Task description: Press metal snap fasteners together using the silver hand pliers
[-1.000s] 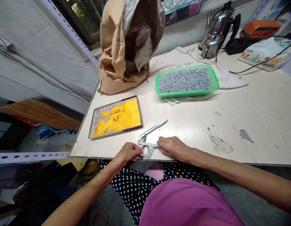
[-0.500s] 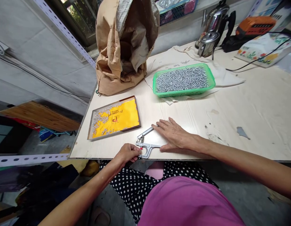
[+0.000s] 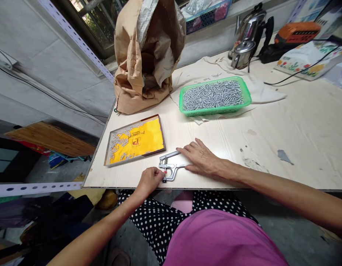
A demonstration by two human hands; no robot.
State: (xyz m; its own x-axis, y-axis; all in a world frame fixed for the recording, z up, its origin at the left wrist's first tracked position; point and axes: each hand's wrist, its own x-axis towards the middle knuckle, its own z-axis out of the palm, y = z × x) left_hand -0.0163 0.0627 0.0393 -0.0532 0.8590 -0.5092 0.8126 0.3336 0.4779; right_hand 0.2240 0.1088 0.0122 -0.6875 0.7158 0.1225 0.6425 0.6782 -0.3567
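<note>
A pair of grey hand-press pliers (image 3: 173,168) with a spring and a red part at its jaw lies by the table's front edge. My right hand (image 3: 200,157) is closed around its two handles. My left hand (image 3: 150,180) pinches at the jaw, thumb and fingertips together; whatever small piece sits between them is hidden. Just beyond the left hand rests a shallow tray (image 3: 162,137) with a yellow lining (image 3: 149,135) and small silver metal pieces (image 3: 117,142) scattered mostly over its left side.
A green basket (image 3: 215,111) full of small silver metal pieces stands farther back on a cloth. Behind the tray is a big open brown paper sack (image 3: 143,88). Metal pots (image 3: 244,53), an orange device (image 3: 297,32) and a flowered packet (image 3: 301,61) occupy the back right.
The right hand has squeezed the pliers' handles closer together, and the jaw has narrowed. The left hand stays at the jaw, with its fingertips still pinched.
</note>
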